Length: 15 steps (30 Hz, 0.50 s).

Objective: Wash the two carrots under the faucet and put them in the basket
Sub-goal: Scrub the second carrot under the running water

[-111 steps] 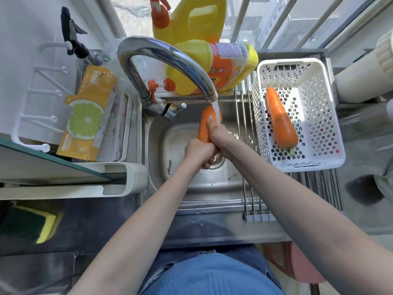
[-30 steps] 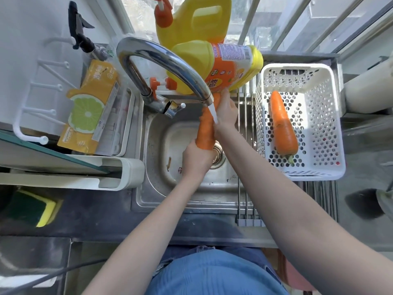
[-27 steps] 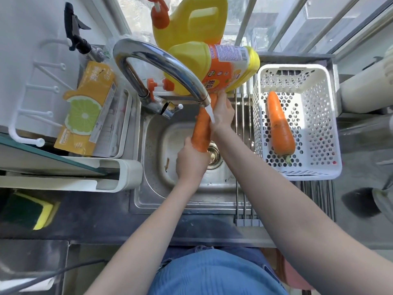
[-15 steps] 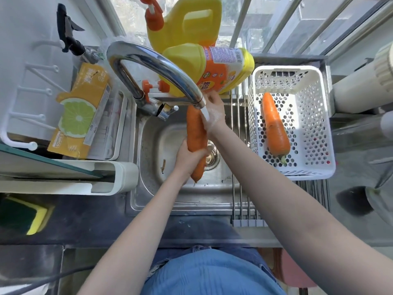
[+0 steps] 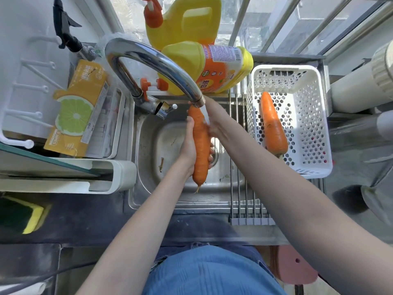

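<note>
— Stainless steel all round us: the sink (image 5: 170, 128) sits under a barred window, with the curved faucet (image 5: 153, 62) arching over it and two yellow detergent bottles (image 5: 204, 67) behind.

— And our hands?

— Our left hand (image 5: 189, 147) grips the carrot (image 5: 201, 145) at its middle, fingers curled round its far side. Our right hand (image 5: 212, 118) lies against its upper part, right under the spout where the water runs; whether those fingers are curled we cannot tell.

— What has changed?

— Half a second ago the carrot stood more upright beside the stream. Now it has tilted, its narrow tip lower and nearer us, over the basin beside the drain.

— The other one?

— The second carrot (image 5: 273, 124) lies lengthwise in the white perforated basket (image 5: 306, 116), which rests on the roll-up rack (image 5: 248, 207) at the sink's right edge.

— Room to move?

— The left is crowded: a lime-printed box (image 5: 78, 107) in a white tray (image 5: 119, 122), then a sponge (image 5: 32, 216) on the dark counter. The gap between the carrot and the basket is crossed only by our right forearm.
</note>
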### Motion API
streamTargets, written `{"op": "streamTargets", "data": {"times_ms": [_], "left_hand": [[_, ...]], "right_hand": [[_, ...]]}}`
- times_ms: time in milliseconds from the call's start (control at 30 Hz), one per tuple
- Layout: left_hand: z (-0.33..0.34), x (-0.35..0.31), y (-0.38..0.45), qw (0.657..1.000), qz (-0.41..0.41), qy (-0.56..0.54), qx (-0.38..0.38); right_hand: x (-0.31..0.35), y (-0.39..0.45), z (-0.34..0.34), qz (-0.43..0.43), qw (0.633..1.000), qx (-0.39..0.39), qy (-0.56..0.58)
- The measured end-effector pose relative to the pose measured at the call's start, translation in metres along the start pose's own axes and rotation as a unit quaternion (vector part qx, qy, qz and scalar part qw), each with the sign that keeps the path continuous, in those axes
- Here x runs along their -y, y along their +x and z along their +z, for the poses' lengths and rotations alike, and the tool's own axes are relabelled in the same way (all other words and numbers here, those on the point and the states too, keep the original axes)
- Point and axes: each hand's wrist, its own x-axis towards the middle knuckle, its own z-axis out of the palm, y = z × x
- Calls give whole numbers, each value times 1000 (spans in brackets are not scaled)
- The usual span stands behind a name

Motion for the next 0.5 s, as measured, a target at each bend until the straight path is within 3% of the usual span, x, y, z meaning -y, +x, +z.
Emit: {"op": "streamTargets", "data": {"times_ms": [100,200,267,333,367,500], "left_hand": [[-1,9,9,988,58,89,-116],[-4,13,18,949,99,173,-243],[-11,17,22,971,83,110,-196],[-17,25,12,998,-9,29,-50],[-21,32,7,998,-56,25,-13],[-28,47,0,992,-120,-27,9]], "right_hand": [[-8,0,4,-40,996,-76,-13],[-12,-2,11,-75,986,-143,-45],[-9,-5,17,-112,972,-179,-99],[-6,-4,20,-153,963,-187,-120],[-3,-3,20,-163,963,-184,-109],[11,-7,16,-141,973,-181,1]]}}
